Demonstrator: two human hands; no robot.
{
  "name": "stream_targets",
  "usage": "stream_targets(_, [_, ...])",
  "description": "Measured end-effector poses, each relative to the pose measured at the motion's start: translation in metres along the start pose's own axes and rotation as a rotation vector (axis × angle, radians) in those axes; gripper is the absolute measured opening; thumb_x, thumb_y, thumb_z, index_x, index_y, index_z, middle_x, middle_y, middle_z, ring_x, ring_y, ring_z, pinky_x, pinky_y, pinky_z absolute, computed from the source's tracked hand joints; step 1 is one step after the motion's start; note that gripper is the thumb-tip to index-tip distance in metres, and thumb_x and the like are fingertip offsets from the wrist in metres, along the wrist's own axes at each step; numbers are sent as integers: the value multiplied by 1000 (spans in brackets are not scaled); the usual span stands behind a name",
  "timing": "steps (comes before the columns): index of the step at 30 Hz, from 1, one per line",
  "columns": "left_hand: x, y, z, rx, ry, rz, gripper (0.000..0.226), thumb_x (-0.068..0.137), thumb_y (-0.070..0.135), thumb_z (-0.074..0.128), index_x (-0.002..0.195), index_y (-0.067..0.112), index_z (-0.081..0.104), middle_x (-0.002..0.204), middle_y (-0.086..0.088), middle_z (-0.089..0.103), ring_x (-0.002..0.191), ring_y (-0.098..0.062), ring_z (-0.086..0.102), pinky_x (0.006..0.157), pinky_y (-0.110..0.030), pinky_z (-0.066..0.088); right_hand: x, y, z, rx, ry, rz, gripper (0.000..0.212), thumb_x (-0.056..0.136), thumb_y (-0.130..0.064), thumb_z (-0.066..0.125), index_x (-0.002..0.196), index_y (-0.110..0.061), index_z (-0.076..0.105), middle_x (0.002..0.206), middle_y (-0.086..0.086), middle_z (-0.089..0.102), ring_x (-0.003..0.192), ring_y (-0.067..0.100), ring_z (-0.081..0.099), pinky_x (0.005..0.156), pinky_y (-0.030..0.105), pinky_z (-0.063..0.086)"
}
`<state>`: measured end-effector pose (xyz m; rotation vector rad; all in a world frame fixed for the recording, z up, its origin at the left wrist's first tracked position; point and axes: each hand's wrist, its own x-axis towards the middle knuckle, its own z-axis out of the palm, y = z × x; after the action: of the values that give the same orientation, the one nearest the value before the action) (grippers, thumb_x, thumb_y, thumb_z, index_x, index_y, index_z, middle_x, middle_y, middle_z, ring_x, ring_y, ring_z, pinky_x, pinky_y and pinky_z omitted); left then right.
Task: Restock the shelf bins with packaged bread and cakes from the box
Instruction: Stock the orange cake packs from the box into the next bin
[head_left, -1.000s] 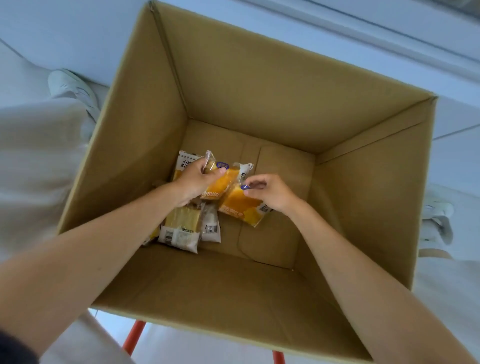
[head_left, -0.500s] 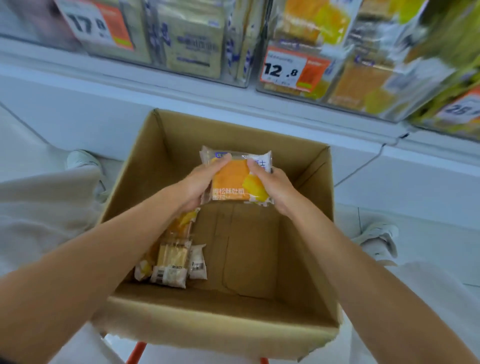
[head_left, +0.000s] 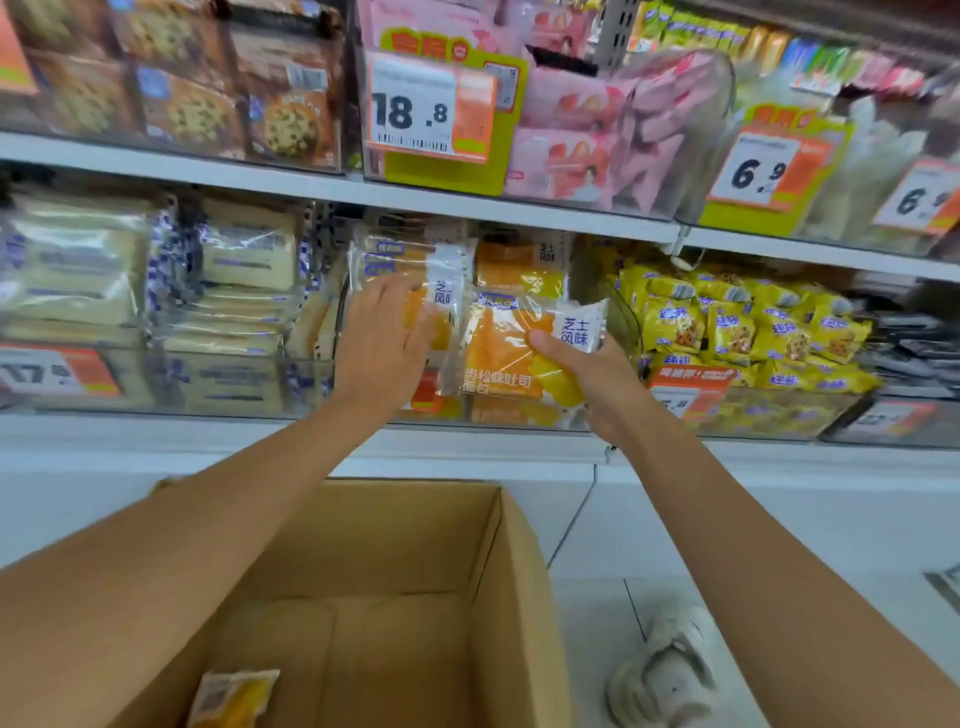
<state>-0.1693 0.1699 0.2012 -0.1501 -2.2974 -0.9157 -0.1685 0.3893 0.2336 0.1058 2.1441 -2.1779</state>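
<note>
STOCKING THE BREAD SHELF: A person's right hand (head_left: 587, 374) grips a glossy bread packet (head_left: 506, 343) wrapped in clear film. The thumb presses on its white label panel and the fingers curl behind its right edge. The packet is flat and roughly square, printed in orange and yellow. It is held tilted in front of a clear plastic bin (head_left: 488, 413) on the lower shelf, with its left edge overlapping the stocked packets (head_left: 519, 267) of the same kind inside. The left hand (head_left: 382, 338) lies spread against the front of those packets, just beside the held one, with fingers straight and nothing in its grasp.

Below, an open cardboard box (head_left: 511, 571) of plain brown board sits between the two forearms. One orange packet (head_left: 234, 693) lies on its bottom near the left wall. A white shoe (head_left: 670, 670) rests on the pale tiled floor to the right of the box.

In the bin to the left are pale cream loaves (head_left: 78, 270) in crinkled film with blue print. In the bin to the right are small yellow pouches (head_left: 727, 327), heaped loosely. On the white shelf above, cookie packs (head_left: 208, 104) and pink packets (head_left: 597, 130) sit behind orange-and-white price tags (head_left: 415, 109) reading 18.8 and 6.9.
</note>
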Motion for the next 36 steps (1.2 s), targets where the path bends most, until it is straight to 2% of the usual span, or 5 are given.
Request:
stream_targets(4, [41, -33, 17, 568, -141, 265, 57, 102, 47, 32, 152, 20, 32, 163, -3, 22, 150, -22, 18, 121, -44, 8, 60, -15, -20, -35, 73, -89, 43, 73, -27, 83, 110, -23, 60, 112, 0, 71, 95, 13, 68, 79, 30, 52])
stream_targets(10, [43, -58, 27, 683, -202, 317, 62, 101, 53, 16, 154, 25, 28, 163, -1, 22, 151, -19, 15, 121, -43, -2, 147, -20, 4, -89, 123, -125, 114, 65, -41, 87, 152, -11, 21, 152, 10, 38, 133, 28, 44, 108, 44, 39])
stream_targets(13, [43, -57, 27, 679, -170, 336, 59, 102, 51, 19, 152, 23, 32, 161, -2, 28, 150, -21, 20, 121, -46, 2, 167, -14, 7, -141, 227, -147, 100, 66, -41, 87, 142, -3, 35, 128, 6, 54, 108, 21, 58, 76, 29, 51])
stream_targets(28, [41, -56, 27, 661, -147, 348, 57, 102, 49, 24, 150, 20, 36, 157, -5, 35, 148, -24, 26, 119, -54, 16, 157, -2, 8, -296, 199, -226, 79, 91, -21, 65, 152, -11, 16, 131, 1, 39, 119, 13, 41, 91, 23, 34])
stream_targets(36, [40, -58, 28, 661, -143, 351, 58, 102, 48, 24, 151, 20, 35, 158, -5, 34, 149, -24, 25, 120, -52, 14, 148, 6, -4, -1326, 170, -797, 105, 71, -72, 66, 153, -32, 14, 148, 5, 27, 141, 25, 19, 119, 50, 7])
